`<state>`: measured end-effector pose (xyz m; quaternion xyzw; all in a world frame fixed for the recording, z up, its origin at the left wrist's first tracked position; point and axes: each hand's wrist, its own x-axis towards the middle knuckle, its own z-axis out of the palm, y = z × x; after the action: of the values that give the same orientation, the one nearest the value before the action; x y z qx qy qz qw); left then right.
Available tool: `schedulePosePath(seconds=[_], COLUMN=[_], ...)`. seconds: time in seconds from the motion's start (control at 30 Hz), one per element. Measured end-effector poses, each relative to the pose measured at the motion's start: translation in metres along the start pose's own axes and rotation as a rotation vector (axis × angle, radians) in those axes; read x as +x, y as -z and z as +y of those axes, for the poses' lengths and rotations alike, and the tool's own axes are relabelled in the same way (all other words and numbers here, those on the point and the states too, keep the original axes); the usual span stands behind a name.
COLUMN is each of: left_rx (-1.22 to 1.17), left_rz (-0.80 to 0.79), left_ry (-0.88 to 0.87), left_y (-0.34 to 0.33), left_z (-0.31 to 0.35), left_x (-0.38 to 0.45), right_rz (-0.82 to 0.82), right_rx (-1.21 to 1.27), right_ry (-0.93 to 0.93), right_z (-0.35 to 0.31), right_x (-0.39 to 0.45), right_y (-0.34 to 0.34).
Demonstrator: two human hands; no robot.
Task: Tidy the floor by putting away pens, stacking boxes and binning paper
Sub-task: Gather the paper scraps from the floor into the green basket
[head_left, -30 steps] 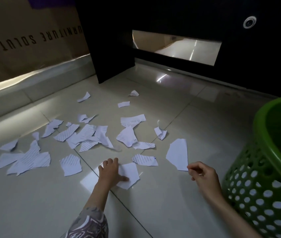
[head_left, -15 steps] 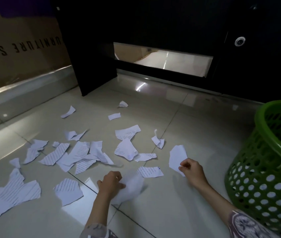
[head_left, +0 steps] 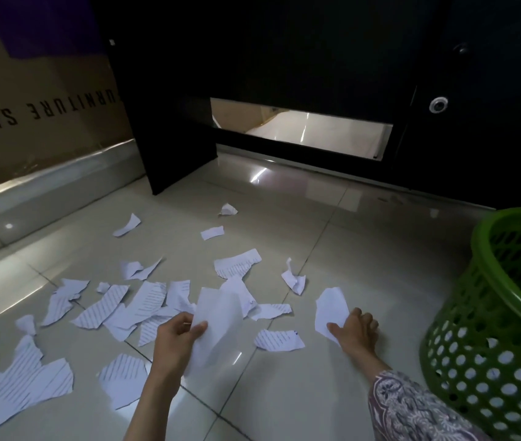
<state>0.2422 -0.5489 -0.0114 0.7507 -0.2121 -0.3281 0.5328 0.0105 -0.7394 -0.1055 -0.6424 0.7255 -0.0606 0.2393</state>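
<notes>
Setting: a dim room seen from above — a pale tiled floor (head_left: 284,393), with the person's two bare hands reaching forward over it.
Left hand: the left hand (head_left: 175,340) is lifted off the floor and pinches a blank sheet of torn paper (head_left: 218,326) by its left edge, thumb on the near face and fingers curled behind. The sheet stands nearly upright, rising above the fingers and hanging below them.
Right hand: the right hand (head_left: 356,327) lies low on the tiles, fingers bent. Its thumb presses on the lower corner of a white scrap (head_left: 330,308), which lies flat and stretches away beyond the fingertips.
Other paper: a lined scrap (head_left: 280,339) lies on the floor between the two hands, touching neither. Many more torn pieces (head_left: 119,305) are scattered to the left and farther away.
Bin: a green basket (head_left: 494,329) with round holes stands at the right — near the right forearm.
Background: a dark cabinet (head_left: 284,58) and a cardboard box (head_left: 39,122) with lettering.
</notes>
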Motion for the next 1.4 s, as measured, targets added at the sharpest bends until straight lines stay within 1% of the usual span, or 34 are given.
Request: schedulePosePath(seconds=[0.07, 0.23, 0.37, 0.43, 0.63, 0.8, 0.87, 0.97, 1.07, 1.2, 1.3, 1.33, 1.4], left_rx=[-0.014, 0.033, 0.077, 0.099, 0.065, 0.008, -0.035, -0.086, -0.140, -0.206, -0.187, -0.161, -0.096], left_rz=[0.024, 0.072, 0.089, 0.087, 0.077, 0.058, 0.053, 0.036, -0.029, -0.194, -0.396, -0.460, -0.549], left_ry=[-0.008, 0.027, 0.067, 0.077, 0.083, 0.028, -0.018, -0.133, -0.268, -0.468, -0.625, -0.677, -0.780], left_y=[-0.005, -0.021, -0.035, -0.043, -0.070, -0.089, -0.099, -0.117, -0.139, -0.173, -0.192, -0.197, -0.203], left_z=[0.007, 0.010, 0.005, 0.006, 0.013, 0.027, 0.039, 0.062, 0.089, 0.129, 0.149, 0.152, 0.157], left_x=[0.000, 0.002, 0.008, 0.011, 0.019, 0.020, 0.017, 0.012, 0.004, -0.026, -0.053, -0.059, -0.070], right_rz=[0.007, -0.047, -0.096, -0.066, 0.053, 0.158, 0.195, 0.231, 0.227, 0.304, 0.388, 0.431, 0.570], right_rx=[-0.016, 0.214, 0.260, 0.313, 0.633, 0.816, 0.824, 0.759, 0.704, 0.748, 0.846, 0.864, 0.836], right_ry=[-0.010, -0.128, -0.148, -0.160, -0.015, 0.249, 0.354, 0.496, 0.609, 0.658, 0.652, 0.636, 0.613], right_z=[-0.001, -0.003, -0.001, -0.002, -0.001, -0.019, -0.026, -0.031, -0.036, -0.041, -0.038, -0.036, -0.026], right_x=[0.006, 0.030, 0.037, 0.037, 0.018, -0.019, -0.034, -0.049, -0.060, -0.075, -0.080, -0.079, -0.080], right_y=[-0.006, -0.008, -0.014, -0.016, 0.004, 0.039, 0.057, 0.083, 0.107, 0.150, 0.184, 0.194, 0.215])
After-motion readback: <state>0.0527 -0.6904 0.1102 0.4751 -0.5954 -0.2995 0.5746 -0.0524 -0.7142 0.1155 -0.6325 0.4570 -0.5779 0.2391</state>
